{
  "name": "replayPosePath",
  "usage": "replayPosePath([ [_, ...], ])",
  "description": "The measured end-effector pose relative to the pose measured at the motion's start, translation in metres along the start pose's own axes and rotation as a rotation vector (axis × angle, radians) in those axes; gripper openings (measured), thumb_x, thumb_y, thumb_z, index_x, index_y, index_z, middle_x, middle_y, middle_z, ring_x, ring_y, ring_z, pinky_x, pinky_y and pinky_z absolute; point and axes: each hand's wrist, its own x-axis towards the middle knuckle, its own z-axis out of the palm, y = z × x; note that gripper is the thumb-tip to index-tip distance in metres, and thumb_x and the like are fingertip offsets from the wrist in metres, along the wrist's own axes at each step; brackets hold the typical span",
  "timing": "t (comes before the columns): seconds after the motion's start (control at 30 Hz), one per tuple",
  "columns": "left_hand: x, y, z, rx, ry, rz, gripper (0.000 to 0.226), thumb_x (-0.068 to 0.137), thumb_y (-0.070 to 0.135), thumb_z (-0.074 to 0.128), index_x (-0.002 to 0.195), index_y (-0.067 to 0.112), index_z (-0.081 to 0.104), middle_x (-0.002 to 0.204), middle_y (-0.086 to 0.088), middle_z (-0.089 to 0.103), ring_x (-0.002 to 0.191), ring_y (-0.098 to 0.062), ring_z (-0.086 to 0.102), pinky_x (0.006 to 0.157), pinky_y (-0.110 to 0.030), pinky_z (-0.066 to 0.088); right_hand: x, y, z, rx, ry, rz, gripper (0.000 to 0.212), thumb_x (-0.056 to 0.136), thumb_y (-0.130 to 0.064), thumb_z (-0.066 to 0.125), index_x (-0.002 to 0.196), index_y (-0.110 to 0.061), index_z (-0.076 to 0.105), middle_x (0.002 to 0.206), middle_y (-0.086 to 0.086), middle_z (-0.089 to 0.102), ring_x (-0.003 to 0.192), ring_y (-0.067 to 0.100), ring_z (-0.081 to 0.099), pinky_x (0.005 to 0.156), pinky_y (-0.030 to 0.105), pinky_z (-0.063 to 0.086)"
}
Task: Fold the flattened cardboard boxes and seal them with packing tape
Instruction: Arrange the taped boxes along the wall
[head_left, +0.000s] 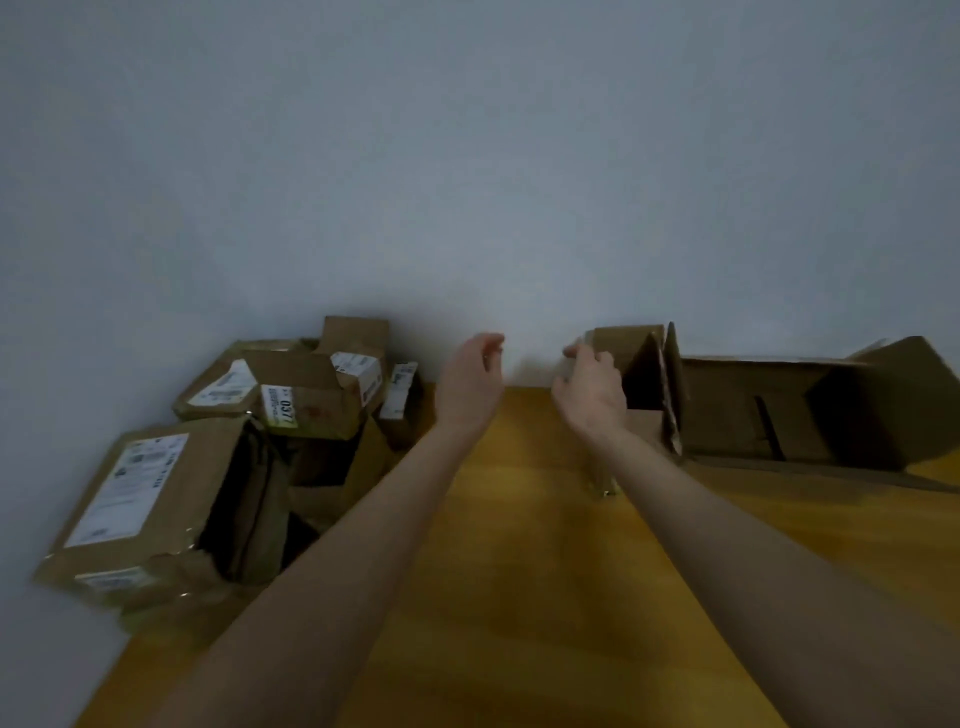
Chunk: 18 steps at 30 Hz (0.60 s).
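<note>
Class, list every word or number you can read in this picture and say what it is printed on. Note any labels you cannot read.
"037", perhaps one more digit, sideways: small label on the middle box.
Large white label on the front box: too blurred to read.
Other labels on the rear boxes: too blurred to read.

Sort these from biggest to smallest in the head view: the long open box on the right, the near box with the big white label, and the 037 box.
1. Tie: long open box and white-label box look about equal; the labelled one is nearer, so unranked.
2. Smallest: 037 box.
</note>
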Motion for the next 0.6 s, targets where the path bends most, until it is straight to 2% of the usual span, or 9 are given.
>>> replayPosePath([
  [0.13,0.012,-0.040,-0.084,0.195,0.441,0.078,0.034,0.094,0.018,0.052,0.127,0.010,0.052,0.119,-0.007,0.057,0.111,-0.023,0.048,0.093,-0.033,0.041,-0.007,-0.054,0.040,0.270,-0.267,0.021,0.046,0.096,-0.030,0.054,0.137,-0.013,0.045,0.135,0.012,0.050,0.117,0.028,0.053,0.096,0.037,0.047],
  [0.2,0.020,-0.071,-0.121,0.261,0.505,-0.023,0.045,0.090,0.022,0.058,0.131,0.007,0.047,0.126,-0.012,0.053,0.116,-0.028,0.046,0.096,-0.037,0.038,-0.010,-0.081,0.058,0.378,-0.370,0.038,0.052,0.094,-0.033,0.058,0.137,-0.007,0.044,0.136,0.014,0.051,0.119,0.029,0.052,0.100,0.041,0.046],
  [0.3,0.031,-0.112,-0.164,0.334,0.404,-0.229,0.061,0.087,0.034,0.061,0.139,0.009,0.040,0.137,-0.016,0.046,0.126,-0.033,0.040,0.100,-0.044,0.036,-0.013,-0.117,0.085,0.575,-0.490,0.137,0.057,0.093,-0.036,0.060,0.138,-0.006,0.041,0.133,0.016,0.052,0.108,0.029,0.058,0.088,0.040,0.053],
  [0.37,0.040,-0.136,-0.184,0.254,0.296,-0.384,0.056,0.091,0.039,0.054,0.138,0.010,0.042,0.135,-0.016,0.048,0.121,-0.034,0.046,0.094,-0.042,0.040,-0.015,-0.137,0.102,0.663,-0.581,0.254,0.066,0.092,-0.048,0.058,0.142,-0.011,0.036,0.135,0.014,0.049,0.103,0.030,0.061,0.074,0.037,0.056],
  [0.4,0.043,-0.142,-0.191,0.198,0.202,-0.455,0.048,0.092,0.041,0.051,0.130,0.012,0.049,0.127,-0.014,0.054,0.111,-0.032,0.052,0.086,-0.038,0.044,-0.016,-0.146,0.110,0.686,-0.628,0.312,0.072,0.090,-0.055,0.056,0.144,-0.014,0.033,0.137,0.015,0.048,0.101,0.031,0.063,0.070,0.036,0.057],
  [0.47,0.048,-0.149,-0.196,0.054,-0.010,-0.552,0.028,0.092,0.041,0.048,0.099,0.017,0.061,0.106,-0.012,0.063,0.090,-0.029,0.059,0.076,-0.036,0.049,-0.017,-0.160,0.122,0.783,-0.722,0.424,0.077,0.087,-0.063,0.054,0.146,-0.019,0.031,0.140,0.019,0.044,0.102,0.036,0.063,0.069,0.038,0.058],
  [0.53,0.051,-0.150,-0.196,-0.098,-0.100,-0.599,0.020,0.091,0.029,0.050,0.077,0.017,0.059,0.088,-0.012,0.062,0.081,-0.028,0.061,0.076,-0.040,0.052,-0.016,-0.169,0.130,0.882,-0.777,0.513,0.072,0.086,-0.054,0.063,0.143,-0.019,0.035,0.141,0.022,0.042,0.111,0.040,0.058,0.072,0.043,0.059],
  [0.6,0.051,-0.150,-0.195,-0.109,-0.120,-0.581,0.016,0.085,0.018,0.057,0.071,0.011,0.060,0.075,-0.010,0.062,0.069,-0.025,0.060,0.066,-0.036,0.050,-0.016,-0.174,0.132,0.933,-0.801,0.563,0.053,0.086,-0.029,0.071,0.130,-0.013,0.046,0.132,0.022,0.050,0.104,0.036,0.062,0.068,0.043,0.061],
])
